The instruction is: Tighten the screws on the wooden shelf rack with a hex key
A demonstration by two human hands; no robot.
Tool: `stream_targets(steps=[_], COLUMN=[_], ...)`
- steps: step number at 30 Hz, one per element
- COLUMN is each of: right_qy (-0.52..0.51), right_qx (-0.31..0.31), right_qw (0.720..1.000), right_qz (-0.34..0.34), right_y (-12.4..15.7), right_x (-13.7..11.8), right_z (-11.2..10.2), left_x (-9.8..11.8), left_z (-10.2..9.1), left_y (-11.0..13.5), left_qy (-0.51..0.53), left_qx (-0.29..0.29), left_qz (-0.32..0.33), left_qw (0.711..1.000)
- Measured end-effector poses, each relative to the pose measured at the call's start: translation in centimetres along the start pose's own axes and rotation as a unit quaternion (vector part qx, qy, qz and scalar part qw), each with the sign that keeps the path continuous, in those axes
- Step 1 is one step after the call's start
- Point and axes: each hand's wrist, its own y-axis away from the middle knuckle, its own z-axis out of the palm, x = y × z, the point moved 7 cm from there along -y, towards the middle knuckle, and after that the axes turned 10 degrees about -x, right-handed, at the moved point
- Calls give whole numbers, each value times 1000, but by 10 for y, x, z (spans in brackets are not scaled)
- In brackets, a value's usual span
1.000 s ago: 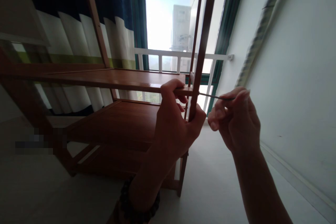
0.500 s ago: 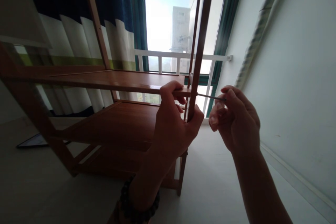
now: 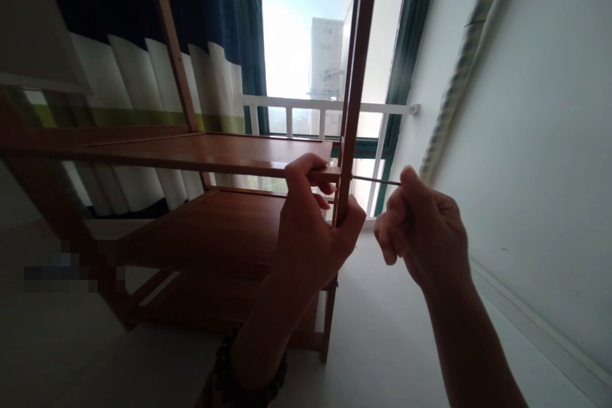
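A brown wooden shelf rack (image 3: 229, 152) with several levels stands in front of me. My left hand (image 3: 315, 229) is closed around its near right corner, fingers over the shelf edge and thumb against the upright post (image 3: 354, 76). A dark bead bracelet circles that wrist. My right hand (image 3: 425, 223), to the right of the post, pinches a thin metal rod that looks like a hex key (image 3: 377, 180). The rod lies nearly level, its far end meeting the post's outer side at shelf height. My fingers hide its near end.
Behind the rack are a window with a white railing (image 3: 296, 104) and a striped curtain (image 3: 215, 76). A white wall (image 3: 540, 140) rises close on the right. Pale floor (image 3: 382, 344) lies below. A patch at the lower left is pixelated.
My right hand has turned, its thumb now on top and fingers curled lower around the rod. The left hand keeps its hold; the whole view has shifted slightly.
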Motion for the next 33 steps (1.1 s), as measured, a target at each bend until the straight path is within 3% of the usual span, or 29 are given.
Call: stream_targets(steps=[5, 9, 12, 17, 21, 25, 33], right_qy=[11, 37, 51, 41, 29, 11, 149], right_qx=[4, -65, -81, -3, 76, 47, 51], right_qw=[997, 991, 989, 991, 994, 998, 978], right_qz=[-70, -110, -115, -126, -75, -26, -136], right_y=[0, -1, -1, -2, 0, -1, 5], right_x=[-15, -17, -16, -15, -10, -7, -22], right_z=[-12, -19, -23, -20, -17, -11, -8], left_x=[1, 2, 2, 2, 3, 2, 0], left_z=[0, -1, 0, 0, -1, -1, 0], left_y=[0, 1, 1, 0, 0, 0, 0], left_qy=[4, 6, 10, 6, 0, 7, 25], left_qx=[-2, -1, -4, 0, -5, -8, -16], left_qz=[-5, -2, 3, 6, 3, -7, -2], left_qw=[1000, 1000, 1000, 1000, 1000, 1000, 1000])
